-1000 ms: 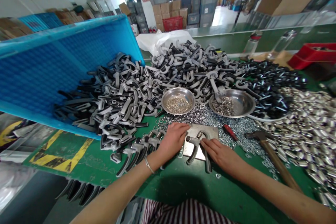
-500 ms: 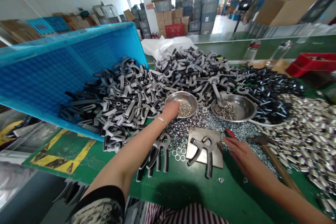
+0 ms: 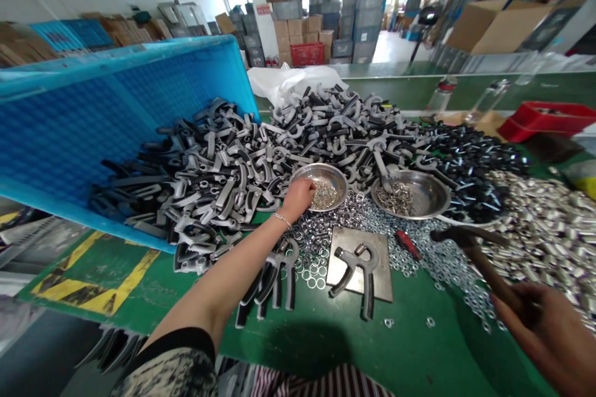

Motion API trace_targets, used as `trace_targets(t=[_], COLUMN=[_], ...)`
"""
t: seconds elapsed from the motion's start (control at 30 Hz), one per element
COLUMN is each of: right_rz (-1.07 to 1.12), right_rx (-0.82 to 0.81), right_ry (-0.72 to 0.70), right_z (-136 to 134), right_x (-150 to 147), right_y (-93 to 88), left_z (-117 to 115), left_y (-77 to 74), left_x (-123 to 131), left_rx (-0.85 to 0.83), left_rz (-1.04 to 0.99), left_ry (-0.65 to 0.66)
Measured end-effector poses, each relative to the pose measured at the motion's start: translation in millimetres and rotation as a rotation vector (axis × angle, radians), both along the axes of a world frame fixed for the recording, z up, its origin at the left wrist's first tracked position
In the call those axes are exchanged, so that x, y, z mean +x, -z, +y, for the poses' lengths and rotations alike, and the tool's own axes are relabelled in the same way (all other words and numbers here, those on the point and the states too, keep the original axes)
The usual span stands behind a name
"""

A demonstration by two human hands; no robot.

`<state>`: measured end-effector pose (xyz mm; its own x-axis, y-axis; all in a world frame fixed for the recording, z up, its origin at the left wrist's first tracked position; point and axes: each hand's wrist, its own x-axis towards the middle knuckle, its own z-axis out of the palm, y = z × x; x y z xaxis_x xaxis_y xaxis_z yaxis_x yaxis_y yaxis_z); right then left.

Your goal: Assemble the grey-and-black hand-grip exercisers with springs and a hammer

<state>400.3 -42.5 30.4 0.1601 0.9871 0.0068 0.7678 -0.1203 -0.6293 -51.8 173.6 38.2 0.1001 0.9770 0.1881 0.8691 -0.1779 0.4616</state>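
My left hand [image 3: 300, 194] reaches over the left rim of a steel bowl [image 3: 342, 175] of tiny brass-coloured parts. Its fingers are pinched together; anything between them is hidden. My right hand [image 3: 544, 329] is wrapped around the wooden handle of a hammer [image 3: 488, 273], whose head is raised over loose nuts. On a square metal plate [image 3: 384, 285] between the hands lies a grey and black handle piece [image 3: 367, 270], with a small metal cylinder at its top. A red-handled tool [image 3: 408, 244] rests right of the plate.
A tipped blue crate [image 3: 139, 93] spills handle pieces [image 3: 335, 118] across the back. Another steel bowl [image 3: 435, 195] holds small pins. Metal cylinders [image 3: 549, 223] and black screw knobs [image 3: 479, 149] are heaped at right. Rings [image 3: 316, 271] and several handle pieces [image 3: 279, 279] lie left of the plate.
My right hand has moved right and towards me, from beside the red-handled tool to the hammer's handle, and now grips it. My left hand remains at the bowl.
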Motion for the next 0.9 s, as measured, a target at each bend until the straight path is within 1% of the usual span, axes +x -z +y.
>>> trace_targets(t=[0.03,0.1,0.17,0.2,0.27,0.33,0.37,0.43,0.5,0.57,0.67,0.7,0.77,0.83,0.9], right_rz=[0.021,0.067,0.1,0.106,0.119,0.11,0.098,0.079,0.105,0.163,0.182,0.189,0.264,0.414,0.532], right_rx=[-0.027,-0.149,-0.259,-0.278,-0.261,-0.206,-0.211,-0.287,-0.361,-0.334,-0.259,-0.285,-0.39,-0.481,-0.517], right_ry=[-0.041,-0.175,-0.303,-0.333,-0.358,-0.361,-0.38,-0.439,-0.483,-0.46,-0.403,-0.408,-0.394,-0.291,-0.146], right_z=[-4.5,-15.9,-24.8,-26.8,-24.8,-16.4,-11.0,-0.9,4.6,4.9,1.4,0.6,-0.1,-0.7,-2.5], right_x=[-10.4,-36.5,-64.6,-77.3,-97.2,-109.7,-113.8,-119.2,-121.9,-122.6,-121.2,-120.3,-117.8,-114.4,-110.3], right_y=[-4.8,-15.1,-26.3,-31.3,-38.0,-38.9,-38.0,-36.1,-37.0,-39.0,-33.6,-28.6,-17.3,-9.4,-8.0], left_z=[-1.5,-8.0,-21.3,-30.6,-53.1,-77.6,-89.3,-110.4,-127.0,-138.4,-143.3,-141.2,-131.8,-118.1,-104.7], left_y=[-2.0,-7.4,-13.2,-15.7,-18.6,-18.9,-18.2,-16.4,-15.3,-15.5,-15.4,-14.0,-8.0,0.9,10.6], left_x=[-0.6,0.8,5.3,8.4,14.8,19.2,20.0,18.0,12.9,9.1,17.3,24.7,44.3,65.5,83.2], left_rx=[0.009,0.032,0.053,0.055,0.027,-0.061,-0.118,-0.203,-0.228,-0.223,-0.222,-0.221,-0.213,-0.188,-0.152], left_rz=[-0.05,-0.143,-0.216,-0.271,-0.425,-0.573,-0.607,-0.559,-0.444,-0.35,-0.317,-0.322,-0.333,-0.328,-0.295], left_ry=[-0.001,0.002,0.017,0.034,0.08,0.139,0.165,0.198,0.2,0.196,0.22,0.237,0.281,0.328,0.356])
